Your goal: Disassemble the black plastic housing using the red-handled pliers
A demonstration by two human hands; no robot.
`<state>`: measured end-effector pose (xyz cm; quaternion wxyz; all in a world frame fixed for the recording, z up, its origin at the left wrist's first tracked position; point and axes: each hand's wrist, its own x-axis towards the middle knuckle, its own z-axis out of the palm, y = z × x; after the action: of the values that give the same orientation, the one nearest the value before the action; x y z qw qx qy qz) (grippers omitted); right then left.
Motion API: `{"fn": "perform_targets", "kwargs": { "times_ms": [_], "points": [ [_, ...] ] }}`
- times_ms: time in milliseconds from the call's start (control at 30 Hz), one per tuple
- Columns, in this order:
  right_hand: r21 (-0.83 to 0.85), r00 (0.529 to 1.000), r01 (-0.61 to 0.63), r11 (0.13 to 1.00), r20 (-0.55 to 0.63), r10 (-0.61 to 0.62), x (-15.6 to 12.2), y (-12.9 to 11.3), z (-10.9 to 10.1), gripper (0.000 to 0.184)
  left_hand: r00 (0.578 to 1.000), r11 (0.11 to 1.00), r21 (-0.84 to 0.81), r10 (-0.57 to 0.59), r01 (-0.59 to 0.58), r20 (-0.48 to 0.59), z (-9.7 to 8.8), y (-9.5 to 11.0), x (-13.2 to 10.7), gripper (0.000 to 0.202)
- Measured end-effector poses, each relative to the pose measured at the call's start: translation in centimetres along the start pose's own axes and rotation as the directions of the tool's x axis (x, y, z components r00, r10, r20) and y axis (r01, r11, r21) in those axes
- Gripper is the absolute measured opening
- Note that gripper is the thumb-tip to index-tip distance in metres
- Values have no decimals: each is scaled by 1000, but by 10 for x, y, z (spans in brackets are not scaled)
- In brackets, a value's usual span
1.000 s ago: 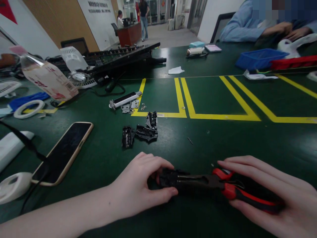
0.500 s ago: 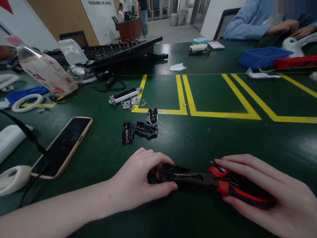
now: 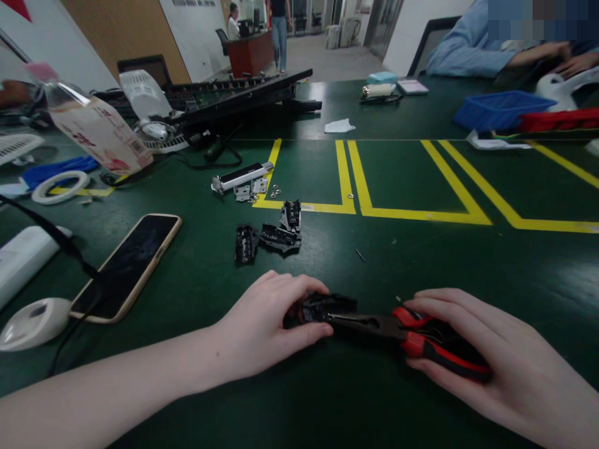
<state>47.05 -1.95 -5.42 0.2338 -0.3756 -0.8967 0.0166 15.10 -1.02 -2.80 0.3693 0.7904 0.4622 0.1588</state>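
- Left hand (image 3: 269,324) pinches a small, black, moulded plastic part (image 3: 334,304).
- Right hand (image 3: 503,352) grips red-and-black-handled, dark metal long-nose pliers (image 3: 414,344), tip at that part.

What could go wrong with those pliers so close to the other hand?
The pliers, held in the right hand, could slip at the black part and nip the fingers of the left hand, which hold it close by. The thin dark pin and small rings lie loose on the table, so a stray knock might scatter them.
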Motion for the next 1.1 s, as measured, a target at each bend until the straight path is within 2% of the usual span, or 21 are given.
{"fn": "perform_targets", "kwargs": {
  "times_ms": [200, 367, 467, 600, 767, 1100],
  "points": [
    [31, 999, -31, 999, 22, 30, -2, 1, -2, 40, 999, 999, 23, 35, -35, -32, 2, -2, -1, 61],
    [13, 997, -27, 1000, 73, 26, -7, 1, -1, 47, 999, 998, 32, 50, -50, 21, -2, -1, 1, 39],
    [-22, 995, -45, 999, 85, 47, -9, -3, -1, 58, 999, 999, 30, 30, -31, 35, -4, 2, 1, 37],
    [-24, 992, -96, 995, 75, 98, -6, -10, -1, 50, 998, 999, 30, 21, -23, 54, -5, 4, 1, 36],
    [-4, 999, 3, 1000, 41, -3, 4, -10, -7, 43, 997, 997, 58, 50, -54, 63, -7, 5, 1, 31],
    [50, 991, -93, 994, 105, 88, -1, -9, -6, 42, 994, 995, 78, 55, -63, 96, -8, 6, 1, 29]
  ]
}}
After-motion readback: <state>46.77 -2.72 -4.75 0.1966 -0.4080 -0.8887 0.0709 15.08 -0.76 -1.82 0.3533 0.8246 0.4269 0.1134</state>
